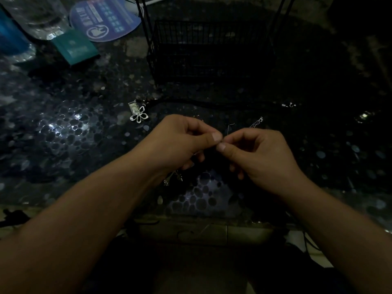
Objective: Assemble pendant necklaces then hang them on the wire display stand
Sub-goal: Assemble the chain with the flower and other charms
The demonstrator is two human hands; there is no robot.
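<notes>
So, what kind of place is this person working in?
Probably a home craft table, dimly lit. A dark pebble-patterned tabletop holds a silver flower-shaped pendant, a black wire basket stand and a clear plastic bottle, an everyday item rather than workshop equipment.

No text can be read with certainty in this dark view; the round blue card [105, 18] at the far left of the table carries white lines of print, a grid of small light squares and a round white emblem with an animal-like shape, but the letters are too blurred to make out; the teal box [74, 47] just before it shows a small pale mark and a faint line of print on its top, also not legible; the blue object [11, 37] at the left edge shows no lettering.
</notes>
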